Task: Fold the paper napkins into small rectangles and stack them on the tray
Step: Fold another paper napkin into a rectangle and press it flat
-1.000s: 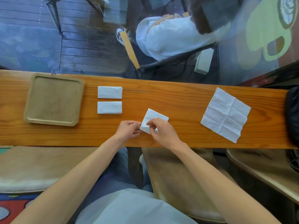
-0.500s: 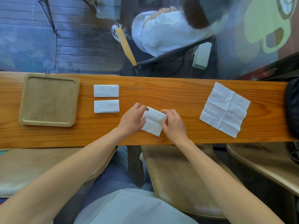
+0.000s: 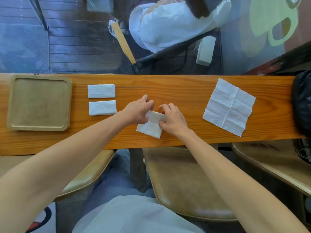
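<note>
1. Nearest us: two bare forearms reaching over tan seat cushions [image 3: 183,180] to the bench [image 3: 185,91].
2. Half-folded napkin [image 3: 150,126], lying askew on the bench near its front edge; our left hand [image 3: 137,111] and right hand [image 3: 173,118] both press on its far part, fingers [image 3: 162,107] curled down on the paper, closed onto the fold, not lifting it.
3. Risk, in our judgement: with the napkin askew, the edges may not meet and the rectangle could crease crooked; thin tissue may also slide on the smooth wood if only one hand pins it.
4. Two finished rectangles [image 3: 101,99], one behind the other (apart, not stacked), just right of the tray [image 3: 39,102], which holds nothing yet.
5. One unfolded napkin [image 3: 229,106] well to the right, creased, flat.
6. Surface: long varnished plank, narrow.
7. Beyond: dark decking and a seated person in white.
</note>
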